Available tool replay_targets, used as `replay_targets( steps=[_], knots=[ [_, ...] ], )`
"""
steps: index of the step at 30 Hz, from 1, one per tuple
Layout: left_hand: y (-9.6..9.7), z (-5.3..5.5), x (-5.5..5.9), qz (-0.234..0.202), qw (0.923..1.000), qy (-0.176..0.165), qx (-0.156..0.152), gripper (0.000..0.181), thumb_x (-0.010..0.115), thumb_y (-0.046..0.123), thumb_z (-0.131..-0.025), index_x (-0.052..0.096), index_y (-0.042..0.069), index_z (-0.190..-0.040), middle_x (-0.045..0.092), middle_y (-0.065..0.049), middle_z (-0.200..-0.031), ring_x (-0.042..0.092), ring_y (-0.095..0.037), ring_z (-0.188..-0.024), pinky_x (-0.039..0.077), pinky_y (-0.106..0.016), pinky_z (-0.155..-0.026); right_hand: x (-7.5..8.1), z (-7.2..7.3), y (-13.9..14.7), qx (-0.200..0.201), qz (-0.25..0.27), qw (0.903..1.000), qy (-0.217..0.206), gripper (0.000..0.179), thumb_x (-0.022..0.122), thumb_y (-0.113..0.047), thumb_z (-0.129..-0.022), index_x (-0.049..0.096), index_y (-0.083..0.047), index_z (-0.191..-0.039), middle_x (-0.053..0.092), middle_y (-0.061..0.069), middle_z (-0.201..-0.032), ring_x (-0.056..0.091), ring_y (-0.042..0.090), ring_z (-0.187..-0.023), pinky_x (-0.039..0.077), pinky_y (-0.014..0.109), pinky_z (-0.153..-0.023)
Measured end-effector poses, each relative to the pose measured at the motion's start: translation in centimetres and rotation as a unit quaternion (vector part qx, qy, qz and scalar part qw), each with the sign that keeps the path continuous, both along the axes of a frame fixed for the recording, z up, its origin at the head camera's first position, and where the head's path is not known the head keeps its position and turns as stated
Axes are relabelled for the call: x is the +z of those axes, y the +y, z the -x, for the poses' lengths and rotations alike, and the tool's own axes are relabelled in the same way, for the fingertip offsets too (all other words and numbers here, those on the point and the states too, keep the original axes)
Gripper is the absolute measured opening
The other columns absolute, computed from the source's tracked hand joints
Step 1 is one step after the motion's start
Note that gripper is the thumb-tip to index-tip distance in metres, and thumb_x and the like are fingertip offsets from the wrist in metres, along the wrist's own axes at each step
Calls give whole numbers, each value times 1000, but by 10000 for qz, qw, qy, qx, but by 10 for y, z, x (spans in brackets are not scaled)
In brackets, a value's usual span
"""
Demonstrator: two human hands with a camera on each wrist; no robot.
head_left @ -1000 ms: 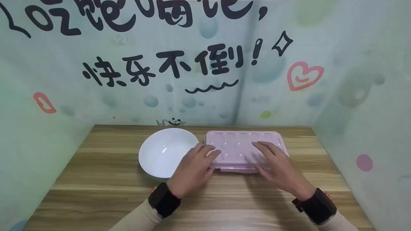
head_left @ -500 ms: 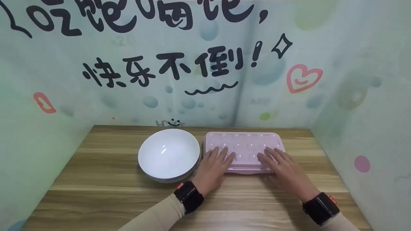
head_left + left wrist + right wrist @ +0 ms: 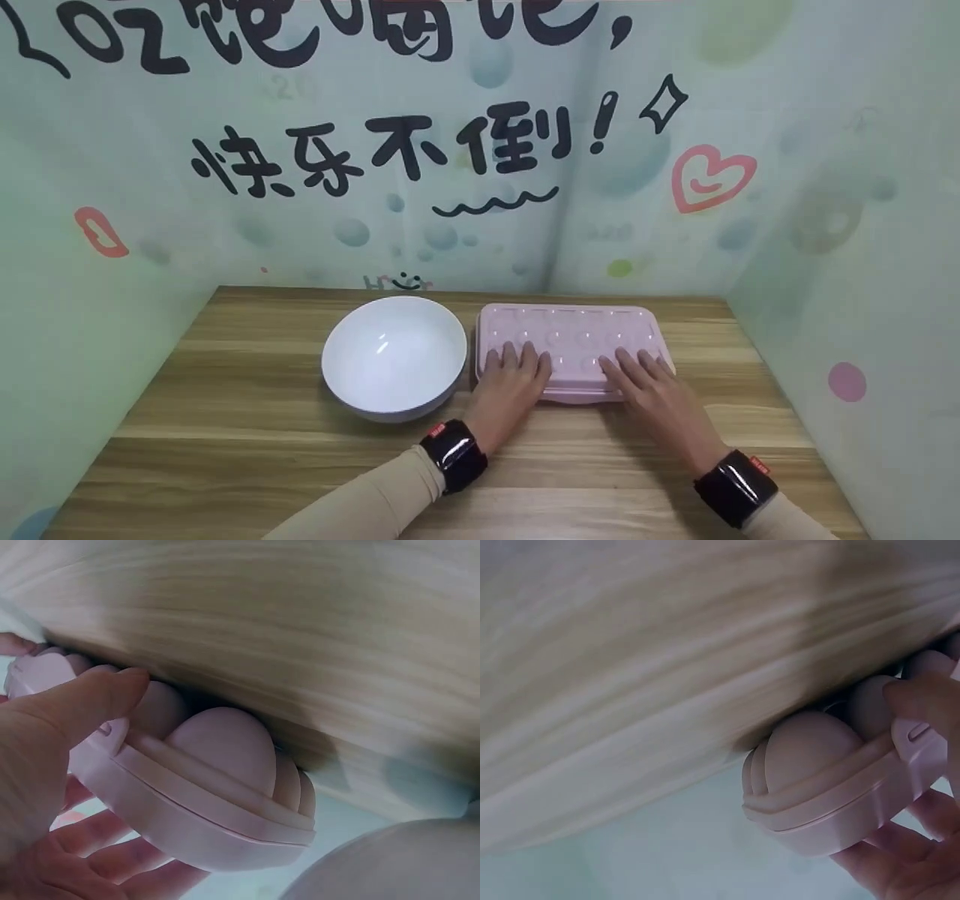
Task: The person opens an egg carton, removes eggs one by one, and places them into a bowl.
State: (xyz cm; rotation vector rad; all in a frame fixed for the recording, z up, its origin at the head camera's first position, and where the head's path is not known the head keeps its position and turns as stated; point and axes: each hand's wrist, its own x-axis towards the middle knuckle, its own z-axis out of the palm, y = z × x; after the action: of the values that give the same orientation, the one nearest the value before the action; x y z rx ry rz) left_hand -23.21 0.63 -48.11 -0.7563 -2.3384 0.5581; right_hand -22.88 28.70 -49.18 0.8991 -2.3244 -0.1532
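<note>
Case point(image 3: 574, 330), pink, lid closed, contents hidden | left hand point(image 3: 506, 390), right hand point(image 3: 664, 397) gripping front edge | white bowl point(image 3: 394, 356) beside

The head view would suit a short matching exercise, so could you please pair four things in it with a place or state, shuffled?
Column one
1. bowl
2. pink case
3. left hand
4. right hand

Column two
A. on the case's half farther from the bowl
B. closed, with both hands on it
C. white inside, with no hand on it
D. on the case's half nearer the bowl

Pairs: 1-C, 2-B, 3-D, 4-A
</note>
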Motion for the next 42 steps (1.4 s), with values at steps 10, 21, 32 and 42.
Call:
replay_targets(
  steps=[10, 21, 32, 42],
  knots=[
    [3, -2, -5, 122, 9999, -35, -25, 37, 57, 15, -105, 64, 15, -141, 71, -8, -130, 73, -31, -114, 62, -46, -90, -3, -4, -8, -97, -59, 9999, -57, 50, 75, 1, -87, 64, 3, -136, 68, 28, -130, 71, 49, -106, 61, 61, -85],
    [7, -3, -6, 40, 9994, -342, -22, 37, 56, 10, -103, 64, 10, -139, 70, -11, -130, 72, -35, -115, 61, -52, -92, -4, -6, -12, -318, -255, 9990, -165, 47, 63, 6, -89, 63, 7, -135, 67, 30, -131, 70, 49, -110, 60, 60, -89],
    [11, -3, -4, 116, 9993, -353, 56, 38, 51, 7, -106, 64, 6, -142, 71, -13, -133, 74, -35, -114, 62, -50, -93, -8, -3, -14, -214, -340, 9988, 269, 43, 55, 8, -89, 62, 9, -131, 67, 31, -128, 70, 48, -108, 60, 60, -88],
    [11, -4, 7, -428, 9980, -414, -195, 32, 56, 6, -103, 68, 0, -132, 76, -15, -121, 77, -35, -104, 64, -48, -87, 3, -8, -17, -514, -263, 9975, -413, 48, 62, 15, -88, 64, 6, -135, 67, 30, -133, 70, 50, -112, 59, 62, -90]
  ],
)
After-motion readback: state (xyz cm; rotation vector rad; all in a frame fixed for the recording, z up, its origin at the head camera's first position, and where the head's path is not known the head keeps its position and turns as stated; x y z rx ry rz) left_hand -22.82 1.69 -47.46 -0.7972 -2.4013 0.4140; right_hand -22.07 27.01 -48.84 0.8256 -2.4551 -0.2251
